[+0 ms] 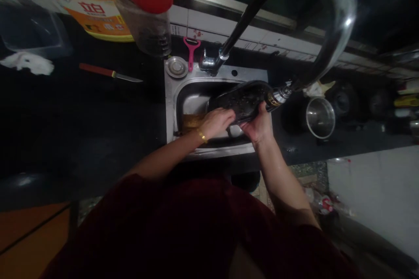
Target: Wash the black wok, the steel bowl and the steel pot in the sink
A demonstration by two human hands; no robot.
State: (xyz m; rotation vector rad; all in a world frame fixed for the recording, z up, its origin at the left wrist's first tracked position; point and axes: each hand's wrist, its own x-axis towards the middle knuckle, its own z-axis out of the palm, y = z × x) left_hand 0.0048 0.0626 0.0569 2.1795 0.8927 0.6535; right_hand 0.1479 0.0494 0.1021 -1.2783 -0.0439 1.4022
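Note:
A dark, glossy, rounded vessel, wet with drops, is tilted over the steel sink under the tap's spout. Its exact kind is hard to make out in the dim light. My right hand grips its right end from below, the thumb up near the spout head. With fingers curled, my left hand presses against the near side of the vessel; whether it holds a small cloth or anything else is hidden. Beneath my left wrist, something brownish lies in the sink.
The curved tap arches over the sink's right. Behind stand a pink peeler, a round strainer, a red-lidded jar and a yellow jug. A knife lies left; a metal pot stands right.

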